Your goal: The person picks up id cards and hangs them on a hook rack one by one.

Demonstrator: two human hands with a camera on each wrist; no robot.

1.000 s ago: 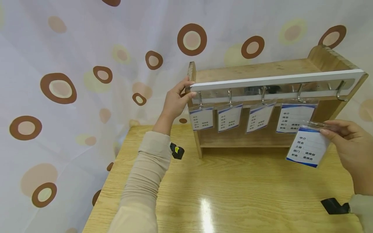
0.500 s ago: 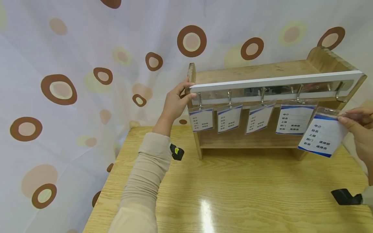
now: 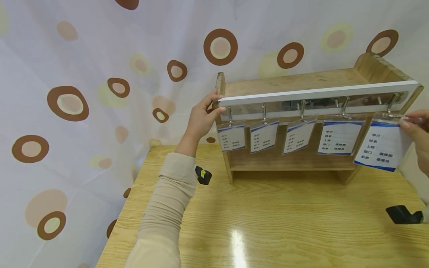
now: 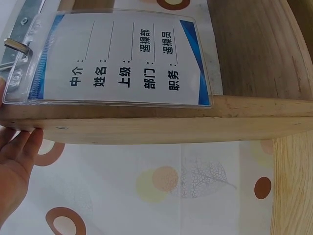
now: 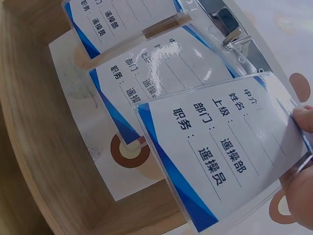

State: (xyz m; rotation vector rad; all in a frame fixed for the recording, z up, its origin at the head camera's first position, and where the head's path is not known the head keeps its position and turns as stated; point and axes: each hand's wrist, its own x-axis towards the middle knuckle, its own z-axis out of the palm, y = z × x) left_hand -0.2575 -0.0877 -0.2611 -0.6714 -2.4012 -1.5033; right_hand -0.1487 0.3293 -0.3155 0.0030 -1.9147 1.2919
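Observation:
A clear-sleeved name badge [image 3: 382,147] with blue corners is pinched at its upper right by my right hand [image 3: 420,136]. Its top edge is at the rightmost hook [image 3: 391,103]; whether the hook passes through the slot I cannot tell. The right wrist view shows this badge [image 5: 220,161] tilted, overlapping the hanging badge [image 5: 142,73] beside it. My left hand [image 3: 203,115] grips the left end of the wooden rack [image 3: 301,82], thumb in front. In the left wrist view, a hanging badge [image 4: 122,61] lies close to the left hand's fingers [image 4: 22,149].
Several matching badges hang from the other hooks, among them the leftmost badge [image 3: 232,137] and a middle badge [image 3: 299,136]. The hooks sit on a shiny metal strip [image 3: 248,108]. The rack stands on a wood-grain table [image 3: 268,216] before a dotted curtain [image 3: 140,33].
My right hand has carried its badge rightward and up, from in front of the neighbouring badge to the rightmost hook. The left hand has stayed on the rack.

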